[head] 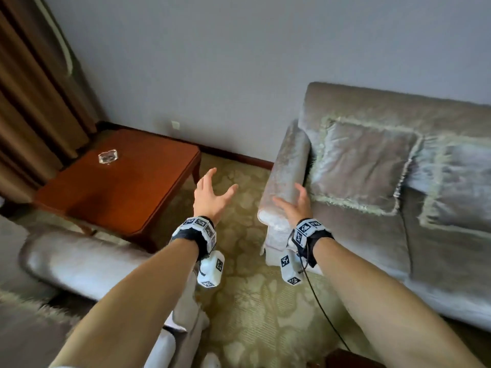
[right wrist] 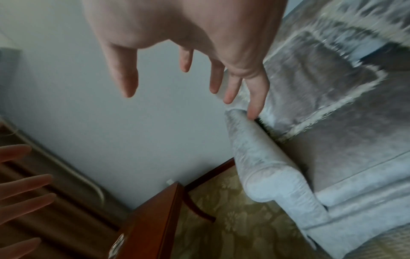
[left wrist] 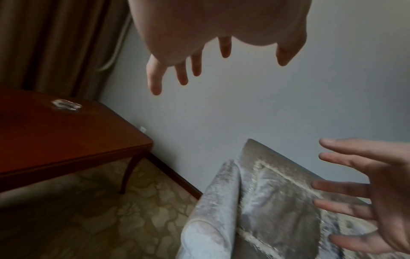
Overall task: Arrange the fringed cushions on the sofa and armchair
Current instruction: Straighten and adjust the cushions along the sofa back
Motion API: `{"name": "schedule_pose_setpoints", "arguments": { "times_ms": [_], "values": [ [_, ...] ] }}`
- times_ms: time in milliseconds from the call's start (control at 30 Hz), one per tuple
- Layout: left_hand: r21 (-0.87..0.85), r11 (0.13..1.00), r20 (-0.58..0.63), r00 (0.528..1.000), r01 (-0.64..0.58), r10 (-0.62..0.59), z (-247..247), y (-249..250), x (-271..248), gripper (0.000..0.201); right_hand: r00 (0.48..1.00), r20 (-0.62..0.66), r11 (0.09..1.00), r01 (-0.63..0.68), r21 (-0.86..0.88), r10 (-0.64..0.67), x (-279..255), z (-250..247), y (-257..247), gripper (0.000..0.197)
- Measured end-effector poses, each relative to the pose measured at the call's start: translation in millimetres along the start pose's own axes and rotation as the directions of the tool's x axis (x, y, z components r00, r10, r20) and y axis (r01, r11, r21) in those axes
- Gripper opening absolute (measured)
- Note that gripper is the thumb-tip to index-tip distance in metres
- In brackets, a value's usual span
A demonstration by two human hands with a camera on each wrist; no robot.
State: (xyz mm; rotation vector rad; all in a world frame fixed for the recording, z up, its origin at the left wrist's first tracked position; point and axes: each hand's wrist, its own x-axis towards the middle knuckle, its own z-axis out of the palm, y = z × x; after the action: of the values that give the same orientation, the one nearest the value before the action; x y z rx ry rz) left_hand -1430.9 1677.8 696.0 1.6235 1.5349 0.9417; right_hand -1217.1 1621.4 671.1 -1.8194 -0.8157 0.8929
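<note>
A patterned olive carpet (head: 247, 301) and a reddish wooden tabletop (head: 117, 187) are seen beneath spread, empty fingers (head: 210, 176). Beyond the right hand (head: 295, 205), a silvery fringed square cushion (head: 361, 166) is propped on the grey velvet sofa (head: 398, 235).

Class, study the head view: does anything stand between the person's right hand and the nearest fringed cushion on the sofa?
Only the sofa's rolled grey velvet armrest. The open right hand is over its front end, and the silvery fringed square cushion leans just beyond it against the sofa back. Nothing else visible blocks the reach; the hand need only pass over the armrest.
</note>
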Motion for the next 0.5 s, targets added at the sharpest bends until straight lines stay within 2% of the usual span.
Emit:
{"name": "schedule_pose_setpoints", "arguments": {
  "times_ms": [200,500],
  "values": [
    [-0.054,0.996,0.152,0.985,-0.074,0.081,113,53,52,0.075,0.987,-0.146,0.996,-0.065,0.061,0.073,64,-91,27,0.076],
    [-0.061,0.992,0.303,0.945,-0.107,0.121,257,94,163,0.074,0.941,-0.287,0.984,-0.168,0.063,0.179,196,-162,38,0.085]
  ]
}}
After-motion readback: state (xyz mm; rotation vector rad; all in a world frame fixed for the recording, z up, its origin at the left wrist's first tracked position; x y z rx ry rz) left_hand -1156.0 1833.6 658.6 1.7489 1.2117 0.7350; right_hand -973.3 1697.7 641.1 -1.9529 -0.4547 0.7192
